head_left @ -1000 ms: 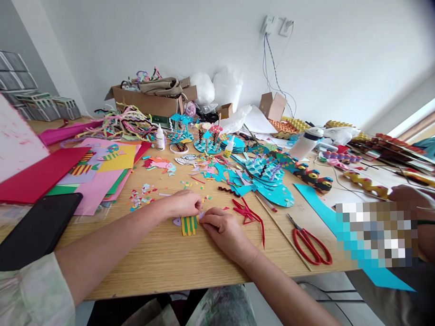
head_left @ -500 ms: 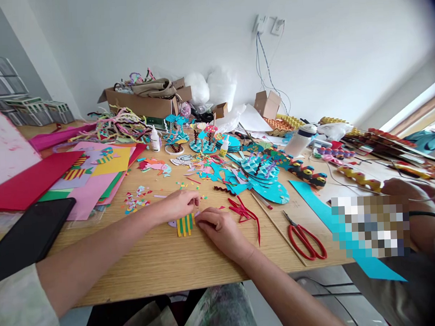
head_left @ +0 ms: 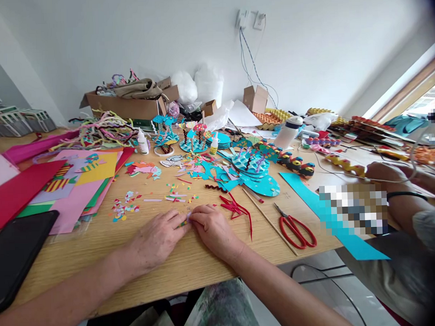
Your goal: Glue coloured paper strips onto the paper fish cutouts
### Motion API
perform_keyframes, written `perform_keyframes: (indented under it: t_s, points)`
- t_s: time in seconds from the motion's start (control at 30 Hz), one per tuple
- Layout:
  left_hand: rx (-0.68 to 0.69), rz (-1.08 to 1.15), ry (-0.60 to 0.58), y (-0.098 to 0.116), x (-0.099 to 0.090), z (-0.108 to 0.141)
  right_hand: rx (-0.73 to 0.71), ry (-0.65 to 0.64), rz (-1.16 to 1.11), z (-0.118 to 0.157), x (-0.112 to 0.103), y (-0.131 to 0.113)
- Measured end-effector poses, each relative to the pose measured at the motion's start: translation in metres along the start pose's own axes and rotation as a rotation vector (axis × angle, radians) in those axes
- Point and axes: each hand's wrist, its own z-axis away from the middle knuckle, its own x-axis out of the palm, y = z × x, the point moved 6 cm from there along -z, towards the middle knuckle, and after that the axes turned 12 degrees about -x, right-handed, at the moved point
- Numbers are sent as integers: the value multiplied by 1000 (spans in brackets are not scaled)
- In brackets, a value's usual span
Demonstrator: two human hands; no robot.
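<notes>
Though mostly covered, striped paper [head_left: 183,223] clamped in both left grip [head_left: 186,222] and right grip [head_left: 191,218].

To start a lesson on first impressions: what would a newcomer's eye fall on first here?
Probably the turquoise paper strip, running from the tabletop out past its front edge on the right. Next, the red-handled scissors lying just left of it, and the bright red sheet at the far left, above the black phone.
</notes>
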Motion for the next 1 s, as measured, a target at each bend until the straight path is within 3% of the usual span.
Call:
perform_keyframes:
  t_s: [0.37, 0.73, 1.0]
  points:
    - [-2, -8, 79, -4, -1, 9, -20, -27, 44, -1, 1, -1]
    - [-62, -21, 91, -7, 11, 15, -21, -53, 57, 0, 4, -1]
    - [-68, -27, 92, -4, 7, 15, -37, -124, 111, -1, 5, -4]
